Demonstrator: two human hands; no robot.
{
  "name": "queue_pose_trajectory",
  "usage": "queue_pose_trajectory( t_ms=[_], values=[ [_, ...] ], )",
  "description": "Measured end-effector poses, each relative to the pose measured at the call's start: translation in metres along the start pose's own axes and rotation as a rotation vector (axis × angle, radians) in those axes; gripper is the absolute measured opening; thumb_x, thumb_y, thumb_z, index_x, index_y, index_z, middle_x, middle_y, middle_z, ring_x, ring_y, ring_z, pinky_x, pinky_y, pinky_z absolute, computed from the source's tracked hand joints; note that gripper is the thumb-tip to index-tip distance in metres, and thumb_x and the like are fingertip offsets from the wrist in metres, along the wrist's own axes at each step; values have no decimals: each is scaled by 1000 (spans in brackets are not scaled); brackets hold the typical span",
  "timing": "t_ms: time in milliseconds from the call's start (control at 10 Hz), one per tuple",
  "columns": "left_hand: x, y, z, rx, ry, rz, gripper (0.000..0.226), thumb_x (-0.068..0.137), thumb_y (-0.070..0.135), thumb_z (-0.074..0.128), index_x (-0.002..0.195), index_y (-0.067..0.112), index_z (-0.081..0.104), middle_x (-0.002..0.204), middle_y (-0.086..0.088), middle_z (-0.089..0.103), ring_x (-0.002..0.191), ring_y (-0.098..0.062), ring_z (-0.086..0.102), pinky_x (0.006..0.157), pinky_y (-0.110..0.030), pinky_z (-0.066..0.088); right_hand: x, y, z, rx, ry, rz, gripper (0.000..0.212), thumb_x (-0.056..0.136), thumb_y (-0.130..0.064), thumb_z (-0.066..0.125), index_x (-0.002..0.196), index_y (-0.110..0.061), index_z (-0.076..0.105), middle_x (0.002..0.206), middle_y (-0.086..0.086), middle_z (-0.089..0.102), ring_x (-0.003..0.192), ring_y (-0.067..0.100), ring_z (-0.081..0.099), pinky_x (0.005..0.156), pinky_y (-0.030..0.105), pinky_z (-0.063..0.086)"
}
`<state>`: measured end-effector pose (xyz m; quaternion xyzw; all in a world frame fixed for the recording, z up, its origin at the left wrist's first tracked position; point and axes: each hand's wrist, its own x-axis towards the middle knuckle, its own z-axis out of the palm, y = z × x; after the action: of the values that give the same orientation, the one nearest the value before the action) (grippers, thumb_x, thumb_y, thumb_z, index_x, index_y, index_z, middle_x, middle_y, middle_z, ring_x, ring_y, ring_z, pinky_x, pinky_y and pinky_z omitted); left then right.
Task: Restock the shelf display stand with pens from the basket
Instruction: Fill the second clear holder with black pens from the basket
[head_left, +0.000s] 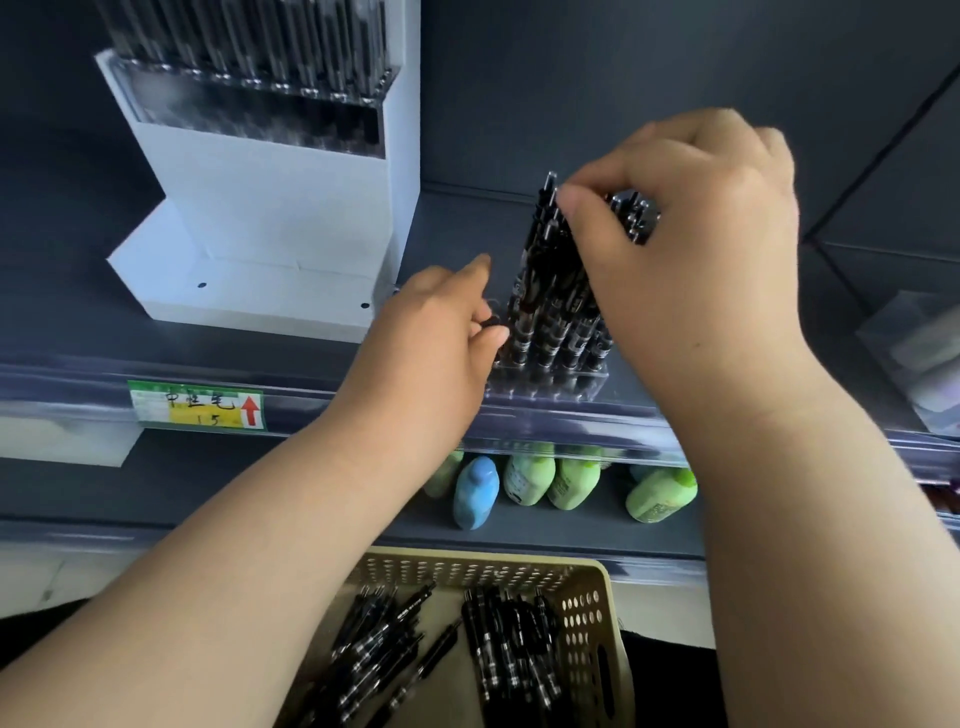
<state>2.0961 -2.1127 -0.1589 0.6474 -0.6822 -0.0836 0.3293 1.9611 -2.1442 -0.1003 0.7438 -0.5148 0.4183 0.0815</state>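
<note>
Two hands at the clear acrylic pen stand (550, 382).
The right hand (691, 234) pinches upright black pens (545, 291) by their tops; the left hand (431, 343) touches its left end, grip unclear.

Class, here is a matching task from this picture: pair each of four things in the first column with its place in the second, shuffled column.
Things:
1. basket
2. blue bottle
3. white display box
4. price label

Places:
A. on the front edge of the pen shelf
B. on the lower shelf
C. nearest the camera, holding loose pens
D. at the upper left, standing on the pen shelf

Pairs: 1-C, 2-B, 3-D, 4-A
</note>
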Motion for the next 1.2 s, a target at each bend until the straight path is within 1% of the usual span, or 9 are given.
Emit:
queue_pose_trajectory(
  t_ms=[100,200,300,400,500,600,800,1000,1200],
  values=[
    [-19,-12,-12,65,-10,30,42,90,13,57,131,12,53,102,-2,58,88,-16,56,78,-19,36,-25,-13,-5,88,107,-117,11,84,-20,63,87,-17,73,93,1,63,90,27,52,79,24,34],
    [-49,-28,-18,154,-127,7,32,89,11,53,120,10,61,103,-6,60,91,-26,59,80,-28,44,-74,-26,-2,175,-76,-216,15,85,-17,58,87,-12,72,87,4,63,80,27,54,72,37,44],
    [-84,-44,-14,159,-263,-90,32,92,13,49,121,13,61,112,-5,58,101,-26,58,88,-33,47,-124,-35,8,113,-458,-244,24,84,-24,49,92,-16,71,87,3,62,81,29,60,67,40,51],
    [-117,-55,4,216,-404,-194,35,95,14,43,127,18,56,122,-2,54,110,-22,54,94,-33,43,-171,-31,23,-69,-973,-66,28,93,-23,44,115,-17,60,114,6,56,106,29,53,85,38,48],
    [-154,-67,30,256,-486,-320,39,94,15,39,127,27,54,127,4,52,114,-20,51,100,-32,40,-224,-22,31,-165,-1234,229,32,92,-18,44,121,-17,55,127,8,48,117,30,49,97,36,44],
    [-184,-72,49,246,-604,-380,42,91,7,40,128,23,54,132,-1,50,119,-20,50,102,-28,38,-263,-21,34,-172,-1359,441,37,92,-11,42,127,-12,52,134,10,43,122,30,46,103,35,39],
    [-204,-70,62,179,-704,-501,32,92,9,42,120,15,58,124,-6,54,109,-24,54,86,-23,40,-276,-28,40,-66,-1272,627,37,87,-4,44,122,-7,56,129,11,46,116,27,51,99,28,42],
    [-202,-73,78,272,-683,-502,51,86,-3,40,131,19,48,135,-5,44,121,-24,47,104,-34,39,-272,-22,52,10,-1266,826,35,93,-10,44,127,-6,52,130,13,54,121,25,50,97,27,40],
    [-192,-74,99,450,-683,-521,47,95,12,36,141,24,34,142,-5,37,129,-24,33,106,-32,30,-284,-21,88,104,-1260,999,33,94,-26,49,119,-7,60,123,11,61,116,25,55,90,25,43]
  ],
)
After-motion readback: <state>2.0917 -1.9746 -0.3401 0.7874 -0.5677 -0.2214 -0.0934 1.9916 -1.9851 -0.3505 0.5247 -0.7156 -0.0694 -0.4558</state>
